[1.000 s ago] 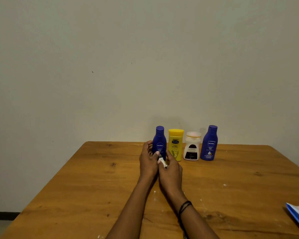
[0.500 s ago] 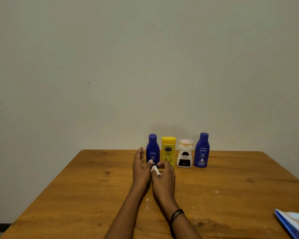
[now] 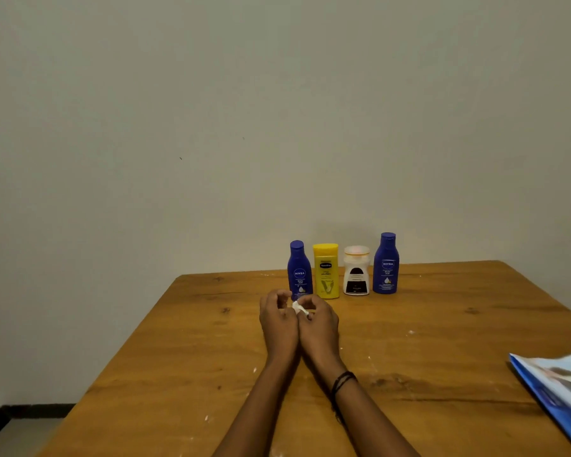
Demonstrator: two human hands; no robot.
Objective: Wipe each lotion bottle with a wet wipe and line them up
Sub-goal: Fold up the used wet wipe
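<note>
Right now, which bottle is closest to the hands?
The left-end blue bottle, just beyond the left hand and right hand pinching the wet wipe; the yellow bottle, white bottle and other blue bottle stand further right.

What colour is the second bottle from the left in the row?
Yellow, cap and body alike; the yellow bottle shows clearly in the head view.

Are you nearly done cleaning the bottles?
Looks nearly done: the left blue bottle, yellow bottle, white bottle and right blue bottle stand upright in one row at the far edge of the table. In hand: the left hand and right hand together hold a balled-up wipe. Left: maybe nothing, but whether every bottle got wiped can't be seen.
</note>
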